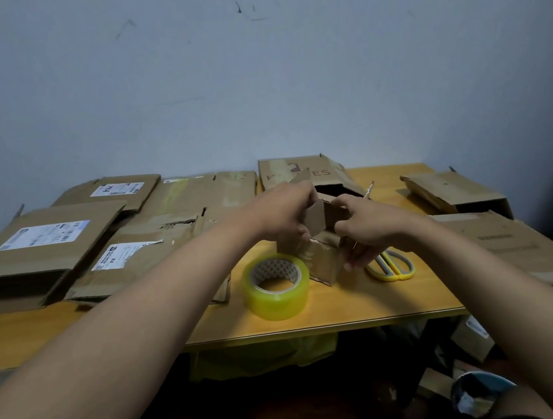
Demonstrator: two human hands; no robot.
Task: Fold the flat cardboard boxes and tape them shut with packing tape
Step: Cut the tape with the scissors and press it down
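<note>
The shiny yellow tape roll point(277, 286) is sitting nearest on the bench point(348, 308). Just behind it, the left hand point(281, 215) and right hand point(370, 226) are pinching the small brown box point(325, 259), folding its stiff flaps. I think taping is coming next. Flat cardboard boxes point(44, 242) are lying further back

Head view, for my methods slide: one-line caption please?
Both hands, left hand and right hand, fold a small cardboard box's flaps beside the tape roll and scissors.
</note>
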